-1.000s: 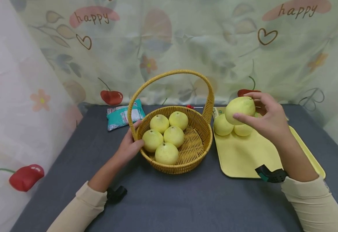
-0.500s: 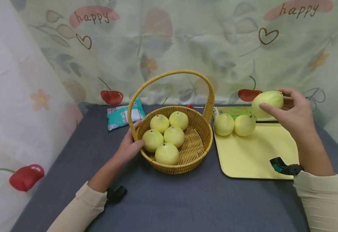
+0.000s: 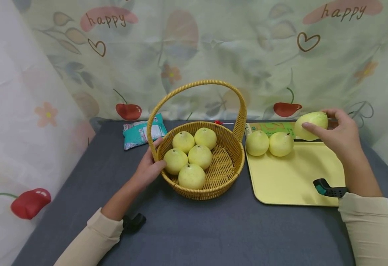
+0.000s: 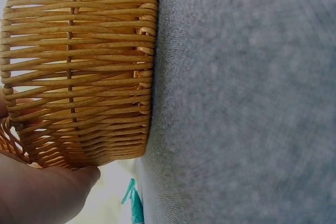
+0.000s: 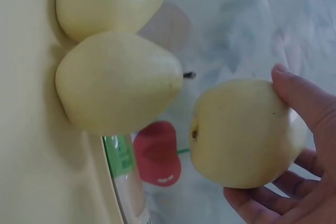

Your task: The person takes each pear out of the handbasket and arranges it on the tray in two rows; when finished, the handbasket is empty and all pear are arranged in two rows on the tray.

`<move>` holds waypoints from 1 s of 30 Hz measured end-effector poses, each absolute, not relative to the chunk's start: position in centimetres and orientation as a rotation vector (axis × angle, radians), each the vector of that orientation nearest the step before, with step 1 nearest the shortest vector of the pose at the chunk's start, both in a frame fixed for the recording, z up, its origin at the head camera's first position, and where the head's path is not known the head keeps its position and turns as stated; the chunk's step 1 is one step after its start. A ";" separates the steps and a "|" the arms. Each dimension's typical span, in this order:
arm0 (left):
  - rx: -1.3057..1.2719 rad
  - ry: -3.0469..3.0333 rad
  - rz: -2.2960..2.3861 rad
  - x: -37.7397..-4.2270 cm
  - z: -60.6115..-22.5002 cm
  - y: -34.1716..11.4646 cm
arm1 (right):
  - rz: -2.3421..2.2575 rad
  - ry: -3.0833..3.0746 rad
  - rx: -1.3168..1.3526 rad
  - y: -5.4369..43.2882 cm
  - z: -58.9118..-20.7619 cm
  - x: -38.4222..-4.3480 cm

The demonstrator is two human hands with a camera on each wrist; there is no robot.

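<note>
**Holding one pear [image 3: 311,119] up near the tray [image 3: 293,181]**

Grasping the pear with the right hand [image 3: 341,136], thumb on one side, curled fingers on the other. Up in the air by the back right corner of the tray, not touching it. Gripping the basket [image 3: 207,193] with the fingers of the left hand [image 3: 149,166], at the left side of its rim, by the foot of the handle [image 3: 210,82].

In the back left corner of the tray, two more pears [image 3: 281,144], side by side. In the basket, five pears [image 3: 199,157], mostly to the left, with bare weave on the right. Behind the tray's back edge, a flat green pack [image 3: 272,127]. Near the back left corner of the worktop [image 3: 194,229], a blue-green packet [image 3: 134,136].

Could drop and bruise, from smooth round skin and a light hold near the finger ends. Could land half on the tray's back edge and roll off, from coming down too far back. Could bump the two tray pears and set them rolling, from sliding left too fast. Could tip the basket, from pulling hard on its left side, the heavier side by the look of it. Could bang the tall handle, from swinging a pear across carelessly.
</note>
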State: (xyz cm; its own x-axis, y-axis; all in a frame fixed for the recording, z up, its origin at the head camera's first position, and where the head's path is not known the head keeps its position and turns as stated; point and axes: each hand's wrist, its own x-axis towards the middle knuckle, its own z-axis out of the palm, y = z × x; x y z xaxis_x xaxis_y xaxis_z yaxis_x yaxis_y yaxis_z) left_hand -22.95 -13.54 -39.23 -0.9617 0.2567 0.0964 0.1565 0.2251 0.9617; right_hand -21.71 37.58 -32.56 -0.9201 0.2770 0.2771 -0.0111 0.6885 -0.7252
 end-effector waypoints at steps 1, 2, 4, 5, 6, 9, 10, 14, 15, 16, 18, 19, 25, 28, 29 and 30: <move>0.402 2.393 1.862 -23.0 -39.2 -13.5 | 1.087 -2.559 -0.200 37.8 -32.7 -21.7; 0.399 2.393 1.863 -23.0 -39.3 -13.6 | 1.081 -2.583 -0.191 38.0 -32.8 -21.7; 0.396 2.394 1.863 -23.0 -39.3 -13.6 | 1.073 -2.628 -0.164 38.4 -33.0 -21.8; 0.397 2.394 1.864 -23.1 -39.4 -13.6 | 1.073 -2.648 -0.153 38.6 -33.1 -21.8; 0.400 2.393 1.866 -23.1 -39.4 -13.6 | 1.075 -2.664 -0.146 38.8 -33.2 -21.8; 0.407 2.397 1.866 -23.1 -39.4 -13.6 | 1.080 -2.707 -0.116 39.3 -33.6 -22.0; 0.409 2.398 1.868 -23.1 -39.4 -13.6 | 1.086 -2.718 -0.104 39.4 -33.8 -22.1; 0.406 2.400 1.862 -23.1 -39.4 -13.6 | 1.093 -2.759 -0.075 39.9 -34.5 -22.5; 0.406 2.400 1.861 -23.1 -39.4 -13.6 | 1.094 -2.767 -0.070 40.0 -34.6 -22.6; 0.405 2.399 1.861 -23.1 -39.4 -13.6 | 1.094 -2.776 -0.061 40.1 -34.7 -22.7; 0.404 2.398 1.861 -23.1 -39.4 -13.6 | 1.076 -2.799 -0.054 40.3 -35.0 -22.9; 0.405 2.398 1.862 -23.1 -39.4 -13.5 | 1.073 -2.808 -0.045 40.3 -35.0 -23.0; 0.407 2.394 1.863 -23.2 -39.4 -13.5 | 1.089 -2.824 -0.023 40.3 -35.2 -23.1; 0.417 2.396 1.862 -23.1 -39.3 -13.5 | 1.119 -2.821 -0.024 40.4 -35.5 -23.1; 0.420 2.395 1.865 -23.1 -39.4 -13.5 | 1.125 -2.823 -0.026 40.4 -35.6 -23.2; 0.422 2.394 1.867 -23.1 -39.4 -13.5 | 1.129 -2.829 -0.030 40.5 -35.7 -23.2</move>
State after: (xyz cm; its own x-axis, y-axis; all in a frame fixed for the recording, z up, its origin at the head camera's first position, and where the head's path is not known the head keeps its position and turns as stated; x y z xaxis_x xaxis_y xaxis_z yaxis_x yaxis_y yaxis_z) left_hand -23.13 -13.47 -39.36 -0.9592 0.2614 0.1081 0.1685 0.2212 0.9606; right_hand -23.20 40.48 -35.69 -0.9953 0.0535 0.0808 -0.0168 0.7255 -0.6880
